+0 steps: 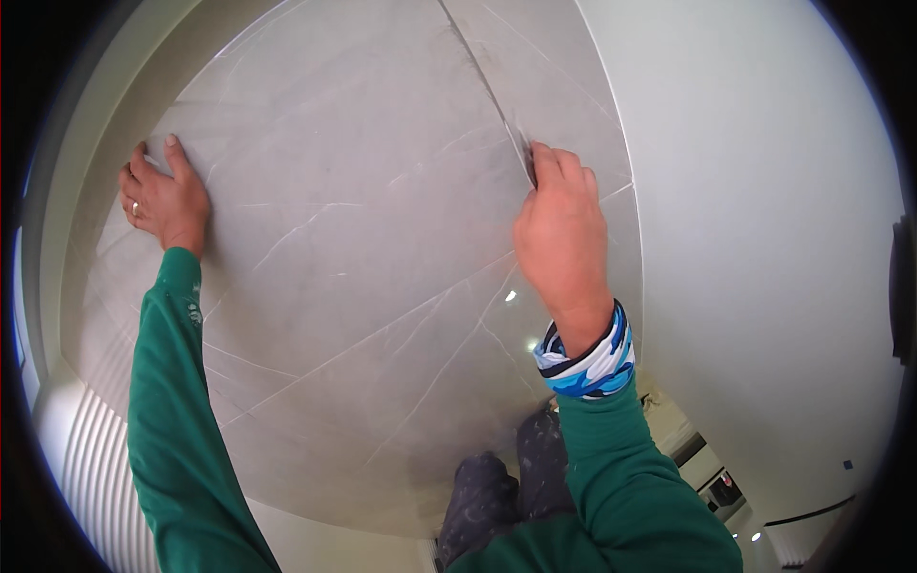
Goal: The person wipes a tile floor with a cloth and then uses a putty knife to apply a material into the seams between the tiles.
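Observation:
A large grey marble-look tile surface (334, 258) with white veins fills the middle of the view. My left hand (167, 201), wearing a ring, rests against its left side with the fingers spread. Farther right, my right hand (565, 229) is closed, its fingertips at the lower end of a dark, narrow joint (487, 86) that runs down from the top edge. A thin dark edge shows beside those fingertips, but what they hold is mostly hidden by the hand. Blue-and-white patterned cloth (587, 358) wraps my right wrist.
A smooth pale wall (755, 220) borders the tiles on the right. White ribbed panelling (100, 473) stands at lower left. My legs in dark, speckled trousers (482, 501) show at the bottom. Behind them, at lower right, are pale and dark furnishings (721, 487).

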### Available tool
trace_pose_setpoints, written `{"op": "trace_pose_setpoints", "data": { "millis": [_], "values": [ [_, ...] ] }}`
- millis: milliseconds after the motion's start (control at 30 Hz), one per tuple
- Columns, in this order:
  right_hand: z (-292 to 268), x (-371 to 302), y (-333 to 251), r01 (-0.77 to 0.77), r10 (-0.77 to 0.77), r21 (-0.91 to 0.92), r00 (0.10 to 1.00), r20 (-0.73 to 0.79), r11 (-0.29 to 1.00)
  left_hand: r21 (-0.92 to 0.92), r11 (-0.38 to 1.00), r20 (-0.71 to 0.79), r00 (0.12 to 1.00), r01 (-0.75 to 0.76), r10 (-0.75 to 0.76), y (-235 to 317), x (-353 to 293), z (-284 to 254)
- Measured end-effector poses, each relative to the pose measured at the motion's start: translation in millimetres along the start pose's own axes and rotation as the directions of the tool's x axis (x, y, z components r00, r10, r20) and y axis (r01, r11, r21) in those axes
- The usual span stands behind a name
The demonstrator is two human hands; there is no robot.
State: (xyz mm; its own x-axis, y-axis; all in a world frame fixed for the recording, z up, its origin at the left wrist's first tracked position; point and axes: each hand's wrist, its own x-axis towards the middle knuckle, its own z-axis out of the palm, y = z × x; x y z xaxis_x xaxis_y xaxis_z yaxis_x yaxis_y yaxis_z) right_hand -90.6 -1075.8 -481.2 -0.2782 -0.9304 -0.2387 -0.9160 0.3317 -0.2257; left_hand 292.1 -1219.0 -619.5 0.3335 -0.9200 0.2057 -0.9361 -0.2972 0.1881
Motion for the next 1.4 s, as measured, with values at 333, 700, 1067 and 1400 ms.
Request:
{"op": "trace_pose_setpoints", "data": {
  "millis": [333,700,1067,1400],
  "values": [
    [38,5,-22,-0.063,0.063,-0.017,0.997,-0.052,0.998,-0.006,1.0,0.008,1.0,0.012,-0.012,4,0,6],
    [18,19,5,-0.004,0.005,0.005,0.994,-0.114,1.0,0.015,1.0,0.004,1.0,-0.008,0.007,-6,4,2],
    [-4,-15,10,0.054,-0.055,0.027,0.997,0.048,0.998,0.005,1.0,-0.005,1.0,0.0,0.0,-6,3,3],
    [18,-18,10,-0.026,0.027,0.031,0.999,-0.026,0.999,0.019,1.0,0.004,1.0,0.01,-0.01,-7,7,2]
  ]
}}
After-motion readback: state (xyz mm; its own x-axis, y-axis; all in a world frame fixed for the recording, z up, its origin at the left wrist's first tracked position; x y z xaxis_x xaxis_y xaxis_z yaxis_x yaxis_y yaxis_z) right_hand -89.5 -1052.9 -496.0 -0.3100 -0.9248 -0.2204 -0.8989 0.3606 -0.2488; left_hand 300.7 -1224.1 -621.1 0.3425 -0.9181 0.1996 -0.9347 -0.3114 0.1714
